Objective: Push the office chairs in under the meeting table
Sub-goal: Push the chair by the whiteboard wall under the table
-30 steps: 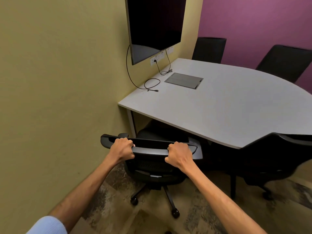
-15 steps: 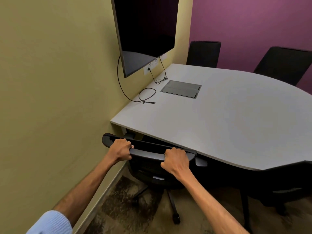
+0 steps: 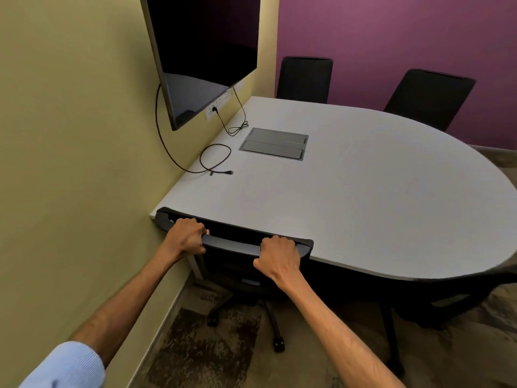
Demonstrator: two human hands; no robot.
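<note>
Chairs are what we are tidying, and the one in our grip sits at the meeting table [image 3: 363, 197], at its corner nearest the yellow wall. Our left hand [image 3: 186, 238] and right hand [image 3: 278, 257] both have fingers curled tightly over the top rail of the office chair [image 3: 233, 243], one toward each end. The backrest top appears to meet the table edge, with the seat hidden beneath it and the castor base [image 3: 275, 341] showing on the carpet below. We judge it a rigid frame that rolls easily on castors, so the top rail is the sensible hold, and an even push from both ends should keep it from swivelling. Another chair [image 3: 447, 298] at the table's curved near edge looks partly tucked.
</note>
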